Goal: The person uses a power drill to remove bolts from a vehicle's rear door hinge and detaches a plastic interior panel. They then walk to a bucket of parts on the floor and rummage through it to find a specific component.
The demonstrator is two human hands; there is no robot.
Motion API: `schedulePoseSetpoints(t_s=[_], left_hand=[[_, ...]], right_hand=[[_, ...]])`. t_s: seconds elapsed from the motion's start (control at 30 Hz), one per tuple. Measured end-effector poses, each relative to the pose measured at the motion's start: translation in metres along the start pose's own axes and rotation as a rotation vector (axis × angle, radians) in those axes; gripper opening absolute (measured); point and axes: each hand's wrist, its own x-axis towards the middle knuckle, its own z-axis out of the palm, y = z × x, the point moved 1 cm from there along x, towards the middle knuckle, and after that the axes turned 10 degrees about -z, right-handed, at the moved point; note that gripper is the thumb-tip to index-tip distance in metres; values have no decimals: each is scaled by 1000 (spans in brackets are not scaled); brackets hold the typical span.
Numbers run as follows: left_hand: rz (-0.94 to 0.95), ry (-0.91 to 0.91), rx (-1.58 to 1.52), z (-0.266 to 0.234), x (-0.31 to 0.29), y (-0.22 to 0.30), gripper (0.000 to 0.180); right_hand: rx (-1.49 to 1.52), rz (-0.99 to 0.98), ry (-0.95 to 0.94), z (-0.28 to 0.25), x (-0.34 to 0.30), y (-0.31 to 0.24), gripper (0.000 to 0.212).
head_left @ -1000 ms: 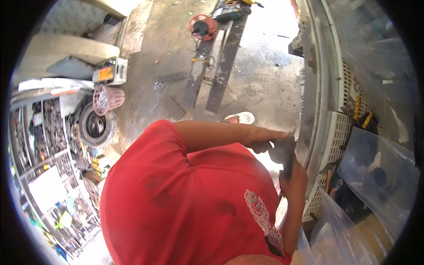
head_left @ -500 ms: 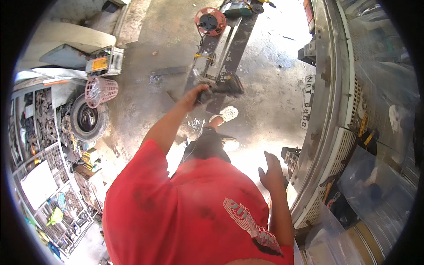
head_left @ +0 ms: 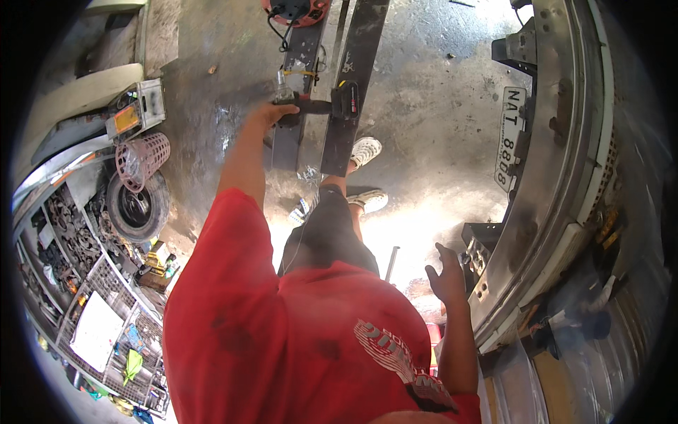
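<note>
My left hand (head_left: 275,115) is closed around the head end of a dark cordless power tool (head_left: 314,106). Its black battery pack (head_left: 346,100) points to the right, and a clear part shows above my fingers; I cannot make out its exact kind. The tool is over two dark metal beams (head_left: 346,60). My right hand (head_left: 447,274) hangs at my right side, fingers apart, with nothing in it. It is close to a perforated metal bracket (head_left: 480,247) at the vehicle's side.
A red cable reel (head_left: 296,10) sits on the beams ahead. Along the right runs a vehicle's metal bumper (head_left: 540,141) with a number plate (head_left: 510,138). At left are a pink plastic basket (head_left: 143,157), a tyre (head_left: 138,206) and a wire rack (head_left: 106,328).
The view has shifted forward over the beams, and the reel is now near the top edge. My left hand has moved left with the tool. My right hand stays low and empty.
</note>
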Motion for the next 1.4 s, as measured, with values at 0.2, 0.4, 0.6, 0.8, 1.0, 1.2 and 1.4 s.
schedulePoseSetpoints(t_s=[0.2, 0.4, 0.6, 0.8, 1.0, 1.2, 1.4], left_hand=[[350, -40, -102, 9, 46, -26, 68], [232, 244, 451, 1, 46, -12, 80], [163, 319, 573, -9, 34, 6, 92], [321, 436, 552, -24, 17, 6, 77], [301, 425, 569, -43, -5, -23, 67], [268, 338, 612, -52, -55, -30, 54], [300, 325, 515, -48, -67, -49, 52]], right_hand=[[154, -10, 68, 10, 3, 8, 62], [101, 15, 246, -100, 10, -55, 55], [-166, 88, 928, -292, 21, -57, 53], [-230, 268, 887, -413, 31, 37, 75], [-125, 564, 525, -457, 77, 39, 85], [-211, 473, 610, -456, 81, 37, 83], [-232, 201, 587, -474, 49, -32, 64]])
